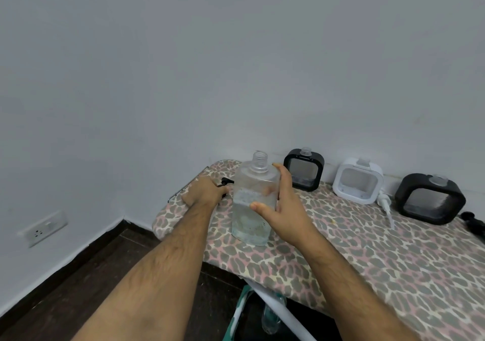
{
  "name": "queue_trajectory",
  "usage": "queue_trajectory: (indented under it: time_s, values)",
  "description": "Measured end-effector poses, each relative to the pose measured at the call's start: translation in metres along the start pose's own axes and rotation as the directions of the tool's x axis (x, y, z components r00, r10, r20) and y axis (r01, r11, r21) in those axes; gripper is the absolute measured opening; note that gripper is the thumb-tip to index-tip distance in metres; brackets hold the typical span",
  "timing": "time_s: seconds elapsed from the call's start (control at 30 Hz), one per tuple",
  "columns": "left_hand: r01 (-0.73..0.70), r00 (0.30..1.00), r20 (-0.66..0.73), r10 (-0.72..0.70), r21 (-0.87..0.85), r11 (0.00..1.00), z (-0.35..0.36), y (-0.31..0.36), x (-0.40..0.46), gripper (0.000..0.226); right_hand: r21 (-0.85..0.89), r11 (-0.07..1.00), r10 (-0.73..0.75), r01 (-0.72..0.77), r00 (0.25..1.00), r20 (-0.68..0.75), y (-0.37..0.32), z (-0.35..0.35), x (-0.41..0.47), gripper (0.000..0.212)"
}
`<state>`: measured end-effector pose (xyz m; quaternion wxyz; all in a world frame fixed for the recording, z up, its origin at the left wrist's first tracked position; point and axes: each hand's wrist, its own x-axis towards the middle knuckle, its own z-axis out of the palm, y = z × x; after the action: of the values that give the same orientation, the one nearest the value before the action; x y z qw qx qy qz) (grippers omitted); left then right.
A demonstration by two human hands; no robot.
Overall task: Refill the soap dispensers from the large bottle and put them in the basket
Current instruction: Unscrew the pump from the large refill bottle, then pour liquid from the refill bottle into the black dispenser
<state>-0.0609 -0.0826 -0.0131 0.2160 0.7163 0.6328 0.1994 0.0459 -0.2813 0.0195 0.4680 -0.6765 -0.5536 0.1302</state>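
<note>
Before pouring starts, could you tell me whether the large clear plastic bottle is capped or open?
Open: the large clear plastic bottle shows a bare threaded neck with no cap.

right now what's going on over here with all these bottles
A person is partway through refilling soap dispensers on a leopard-print ironing board. The right hand grips the large clear bottle, which stands upright, uncapped and roughly half full. The left hand rests on a black pump cap lying on the board beside it. Three square dispensers, black, white and black, wait along the wall with their necks open. A white pump lies between the last two.
</note>
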Motion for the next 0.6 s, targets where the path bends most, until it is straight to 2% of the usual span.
queue_trajectory:
  time_s: [0.1,0.2,0.27,0.33,0.4,0.47,0.6]
  values:
    - [0.011,1.000,0.004,-0.011,0.034,0.999,-0.002,0.002,-0.002,0.037,0.000,1.000,0.005,-0.005,1.000,-0.004,-0.001,0.001,0.000,0.094]
    - [-0.052,0.998,0.029,0.052,0.019,0.998,-0.011,0.004,-0.013,0.034,0.002,1.000,0.008,-0.008,1.000,0.003,-0.003,0.000,-0.001,0.095]
    - [-0.136,0.990,0.030,0.137,-0.041,0.990,-0.018,0.007,-0.020,0.038,0.003,1.000,0.018,-0.018,1.000,0.010,-0.003,-0.001,-0.001,0.096]
    - [-0.239,0.970,-0.006,0.243,-0.199,0.950,-0.025,0.009,-0.028,0.038,-0.003,1.000,0.023,-0.023,1.000,0.019,-0.005,-0.001,-0.001,0.097]
    - [-0.303,0.948,-0.046,0.313,-0.418,0.856,-0.031,0.010,-0.040,0.029,-0.004,1.000,0.026,-0.026,0.999,0.019,-0.007,-0.002,-0.001,0.097]
    - [-0.297,0.938,-0.044,0.342,-0.611,0.734,-0.037,0.009,-0.055,0.024,-0.014,0.999,0.033,-0.033,0.999,0.022,-0.008,-0.003,-0.001,0.096]
    - [-0.180,0.911,0.058,0.409,-0.835,0.520,-0.049,0.008,-0.089,0.039,-0.010,0.998,0.056,-0.055,0.998,0.037,-0.014,-0.006,-0.002,0.099]
